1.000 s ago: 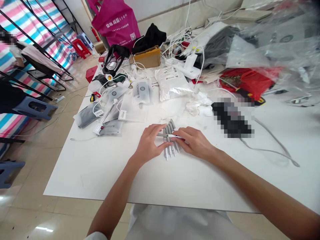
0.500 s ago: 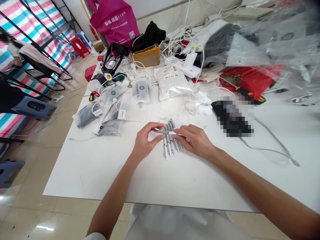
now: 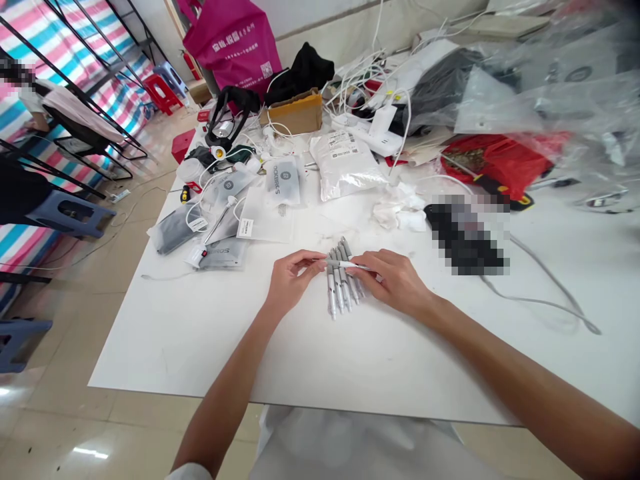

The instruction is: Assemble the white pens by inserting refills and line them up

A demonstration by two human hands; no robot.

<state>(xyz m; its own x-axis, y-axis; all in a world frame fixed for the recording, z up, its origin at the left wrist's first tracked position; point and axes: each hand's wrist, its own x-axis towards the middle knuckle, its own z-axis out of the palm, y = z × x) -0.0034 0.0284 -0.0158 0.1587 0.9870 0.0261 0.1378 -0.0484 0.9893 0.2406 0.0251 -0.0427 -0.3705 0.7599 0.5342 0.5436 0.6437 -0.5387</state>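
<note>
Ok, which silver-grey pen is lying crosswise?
The slim silver-grey pen, pinched between left hand and right hand; the other silver-grey pens lie side by side on the white table.

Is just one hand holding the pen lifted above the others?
No: the left hand and the right hand both hold that pen crosswise, one at each side, over the grey pens on the white table.

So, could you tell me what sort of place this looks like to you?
It looks like a makeshift workroom for handling electronics, though I can't be sure: a white table holds tangled white cables, printed product pouches and a row of grey stylus pens.
</note>
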